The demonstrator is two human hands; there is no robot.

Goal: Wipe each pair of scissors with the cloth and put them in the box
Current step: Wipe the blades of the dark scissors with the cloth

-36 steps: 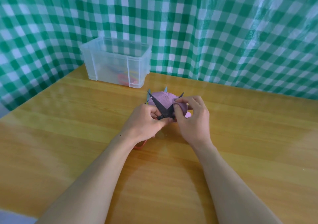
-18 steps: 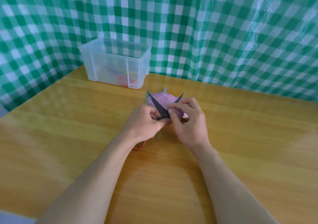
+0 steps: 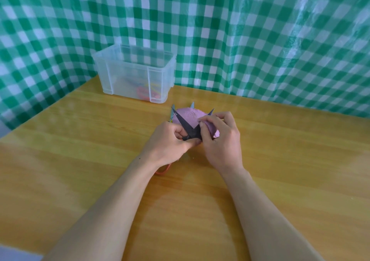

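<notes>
- The left hand (image 3: 170,142) grips the black scissors (image 3: 185,124) near the pivot, blades spread; the right hand (image 3: 221,140) pinches the purple cloth (image 3: 189,114) onto one blade. A slip along that edge could nick a fingertip.
- Other blade tips (image 3: 192,105) poke from under the cloth; tugging it may scatter them.
- The box (image 3: 128,80) stands well beyond.

Bright, even daylight; wide-angle edge distortion

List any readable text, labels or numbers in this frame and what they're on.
No legible text.
Black open-bladed scissors: tiny pale marks near one blade tip, too small to read.
Purple cloth, clear plastic box: no print visible.
</notes>
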